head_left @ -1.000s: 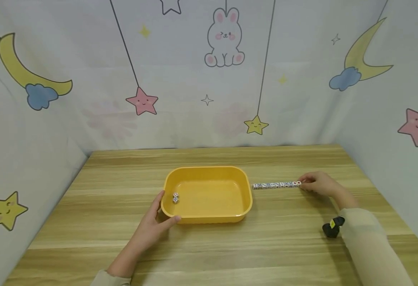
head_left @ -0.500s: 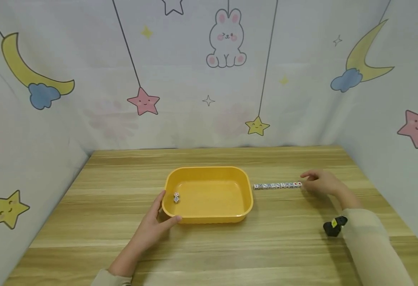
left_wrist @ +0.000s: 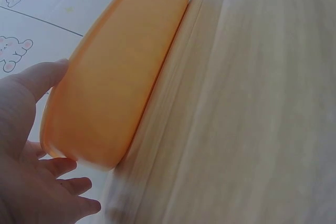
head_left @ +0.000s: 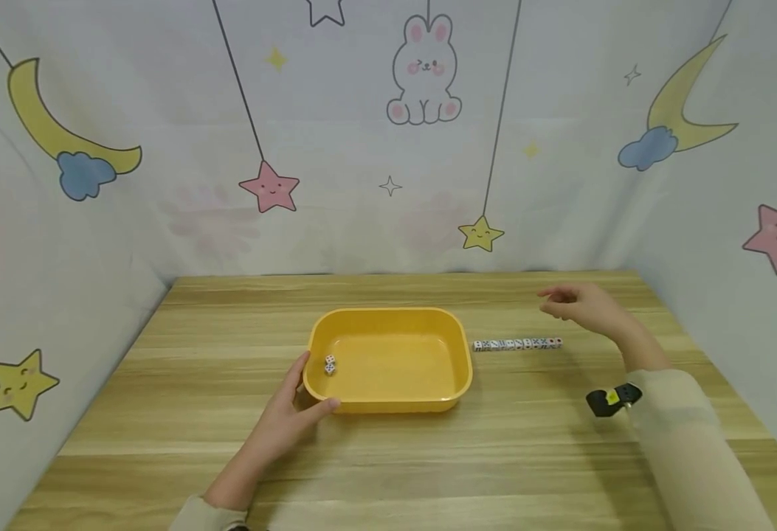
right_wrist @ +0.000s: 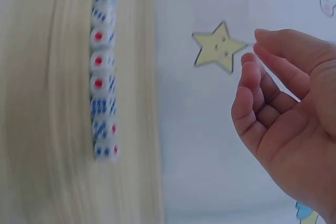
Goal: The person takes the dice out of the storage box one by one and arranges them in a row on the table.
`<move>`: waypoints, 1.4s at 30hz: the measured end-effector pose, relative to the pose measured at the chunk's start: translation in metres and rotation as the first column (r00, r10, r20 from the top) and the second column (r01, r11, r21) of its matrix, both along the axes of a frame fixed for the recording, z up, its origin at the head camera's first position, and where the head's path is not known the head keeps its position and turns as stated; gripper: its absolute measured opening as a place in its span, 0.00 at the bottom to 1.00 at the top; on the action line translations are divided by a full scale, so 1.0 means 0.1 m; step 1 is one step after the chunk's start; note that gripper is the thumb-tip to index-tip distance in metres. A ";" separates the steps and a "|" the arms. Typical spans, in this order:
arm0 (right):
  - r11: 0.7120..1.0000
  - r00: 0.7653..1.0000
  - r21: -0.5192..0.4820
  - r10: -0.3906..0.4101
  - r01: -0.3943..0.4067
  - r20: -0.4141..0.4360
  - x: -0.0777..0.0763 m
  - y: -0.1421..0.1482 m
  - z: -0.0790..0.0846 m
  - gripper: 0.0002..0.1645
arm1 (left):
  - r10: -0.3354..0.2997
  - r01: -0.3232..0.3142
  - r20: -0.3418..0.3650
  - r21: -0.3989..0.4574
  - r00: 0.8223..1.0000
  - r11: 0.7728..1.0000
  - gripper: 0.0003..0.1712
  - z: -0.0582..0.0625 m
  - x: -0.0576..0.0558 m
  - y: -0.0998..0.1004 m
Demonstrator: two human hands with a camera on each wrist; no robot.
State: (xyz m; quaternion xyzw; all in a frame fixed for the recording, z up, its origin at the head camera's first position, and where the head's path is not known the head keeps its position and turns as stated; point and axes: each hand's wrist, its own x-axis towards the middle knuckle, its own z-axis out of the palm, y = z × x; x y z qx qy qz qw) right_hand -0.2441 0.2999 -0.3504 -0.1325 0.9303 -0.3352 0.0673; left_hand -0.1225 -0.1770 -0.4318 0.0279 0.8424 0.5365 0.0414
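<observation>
A yellow plastic tray [head_left: 395,372] stands on the table with two dice [head_left: 330,365] near its left end. My left hand [head_left: 280,424] holds the tray's near left corner, thumb at the front rim and fingers along the left end. In the left wrist view the thumb lies at the rim of the tray [left_wrist: 110,77] and the other fingers curl by its end. To the right of the tray, several white dice form a straight row [head_left: 517,344]. My right hand [head_left: 584,306] is raised behind the row's right end, its fingers loosely bent and nothing between them.
The wood-grain table [head_left: 401,472] meets a pale printed cloth [head_left: 335,228] along its back and both sides. A black wrist device [head_left: 614,399] sits at the right sleeve [head_left: 687,442], over the table.
My right hand has let go at the right end of the dice row and lifted up and away from it. The left hand stays on the tray.
</observation>
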 end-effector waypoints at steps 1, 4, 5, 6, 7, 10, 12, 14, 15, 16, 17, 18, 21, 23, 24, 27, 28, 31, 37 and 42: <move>1.000 1.000 -0.009 0.005 -0.005 0.002 0.00 -0.05 0.02 0.29 | 0.001 -0.001 0.001 0.000 1.000 1.000 0.57 0.00 0.00 0.00; 0.998 0.999 -0.042 0.036 -0.036 -0.001 0.00 -0.22 0.08 0.29 | 0.001 -0.001 0.003 0.001 1.000 1.000 0.57 -0.01 0.00 0.00; 0.997 0.999 -0.053 0.047 -0.047 -0.001 0.00 -0.28 0.10 0.28 | 0.001 -0.001 0.003 0.001 1.000 1.000 0.57 -0.01 0.00 0.00; 0.996 0.998 -0.063 0.061 -0.062 -0.004 0.00 -0.34 0.11 0.28 | 0.002 -0.002 0.005 0.000 1.000 1.000 0.56 -0.01 0.00 0.00; 0.995 0.997 -0.072 0.073 -0.074 -0.006 -0.01 -0.39 0.12 0.27 | 0.002 -0.002 0.005 -0.001 1.000 1.000 0.56 -0.01 0.00 0.00; 0.989 0.994 -0.099 0.112 -0.112 -0.008 -0.02 -0.57 0.12 0.24 | 0.002 -0.002 0.003 -0.002 1.000 1.000 0.56 0.00 0.00 0.00; 0.984 0.992 -0.119 0.130 -0.129 -0.004 -0.03 -0.67 0.11 0.23 | 0.002 -0.002 0.002 -0.002 1.000 1.000 0.56 0.00 0.00 0.00; 0.982 0.990 -0.128 0.143 -0.142 0.001 -0.04 -0.77 0.10 0.23 | 0.000 0.000 -0.004 -0.004 1.000 1.000 0.56 0.00 0.00 0.01; 0.980 0.989 -0.134 0.149 -0.147 0.005 -0.05 -0.82 0.10 0.23 | 0.000 0.000 -0.004 -0.003 1.000 1.000 0.56 0.00 0.00 0.01; 0.979 0.988 -0.138 0.156 -0.153 0.012 -0.05 -0.87 0.10 0.24 | 0.000 0.000 -0.004 -0.001 1.000 1.000 0.55 0.00 0.00 0.01; 0.978 0.986 -0.137 0.163 -0.159 0.018 -0.06 -0.92 0.10 0.24 | 0.000 0.000 -0.004 -0.002 1.000 1.000 0.56 0.00 0.00 0.01; 0.976 0.985 -0.138 0.170 -0.166 0.021 -0.06 -0.97 0.09 0.24 | 0.000 0.000 -0.003 -0.002 1.000 1.000 0.56 0.00 0.00 0.01; 0.970 0.979 -0.150 0.199 -0.191 0.038 -0.07 -1.14 0.09 0.24 | 0.003 -0.003 0.003 -0.002 1.000 1.000 0.56 0.00 0.00 0.01; 0.962 0.972 -0.158 0.232 -0.224 0.033 -0.08 -1.26 0.09 0.24 | 0.004 -0.004 0.003 -0.006 1.000 1.000 0.56 0.00 0.00 0.01; 0.955 0.967 -0.172 0.252 -0.243 0.033 -0.08 -1.33 0.08 0.24 | 0.004 -0.004 0.003 -0.008 1.000 1.000 0.56 0.00 0.00 0.01; 0.932 0.949 -0.197 0.315 -0.305 0.021 -0.08 -1.53 0.06 0.23 | 0.001 -0.001 -0.002 -0.009 1.000 1.000 0.56 0.02 0.00 0.01; 0.923 0.942 -0.204 0.336 -0.326 0.016 -0.08 -1.60 0.05 0.23 | 0.000 0.000 -0.004 -0.010 1.000 1.000 0.56 0.02 0.01 0.01; 0.903 0.924 -0.224 0.381 -0.366 0.026 -0.06 -1.82 0.03 0.22 | -0.001 0.001 -0.007 -0.009 1.000 1.000 0.56 0.03 0.01 0.01; 0.880 0.894 -0.207 0.445 -0.427 0.049 -0.02 -2.18 -0.04 0.21 | 0.002 -0.002 0.004 -0.008 1.000 1.000 0.56 0.02 0.00 0.01; 0.857 0.864 -0.160 0.502 -0.490 0.040 0.00 -2.41 -0.13 0.21 | -0.005 0.005 -0.004 -0.009 1.000 1.000 0.56 0.02 0.00 0.02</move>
